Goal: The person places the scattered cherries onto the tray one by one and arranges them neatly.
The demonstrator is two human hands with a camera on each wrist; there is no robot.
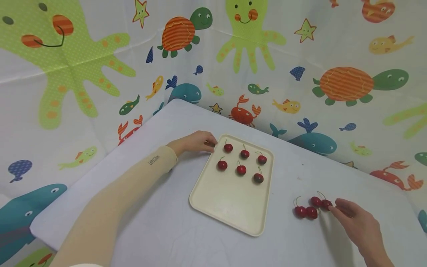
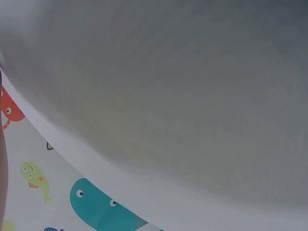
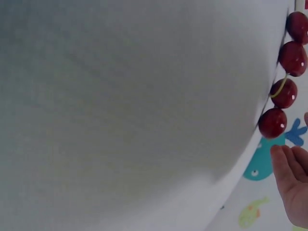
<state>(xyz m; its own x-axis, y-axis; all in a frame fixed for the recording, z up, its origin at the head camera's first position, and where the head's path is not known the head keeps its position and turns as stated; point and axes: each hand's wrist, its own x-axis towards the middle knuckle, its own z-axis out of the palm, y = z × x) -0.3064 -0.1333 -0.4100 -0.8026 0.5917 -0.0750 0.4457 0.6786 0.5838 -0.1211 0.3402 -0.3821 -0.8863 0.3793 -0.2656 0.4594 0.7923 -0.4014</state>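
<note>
My left hand [image 1: 198, 141] holds the upper left rim of a cream tray [image 1: 230, 207], with thumb and fingers at its edge. On the tray, dark red cherries with stems stand in two rows of three, among them one cherry [image 1: 228, 148] nearest that hand. To the right of the tray, several more cherries lie close together on the table, including a front one [image 1: 300, 211]. My right hand [image 1: 361, 224] is beside this group, fingers extended and thumb near the rightmost cherry [image 1: 326, 205]. In the right wrist view, the fingertips [image 3: 275, 149] stand just short of the end cherry [image 3: 273, 123].
A white-covered table [image 1: 150, 230] carries the tray and cherries. Behind it hangs a white curtain [image 1: 207, 107] printed with sea animals, meeting the table's far edges. The left wrist view shows mostly the table surface [image 2: 168, 106].
</note>
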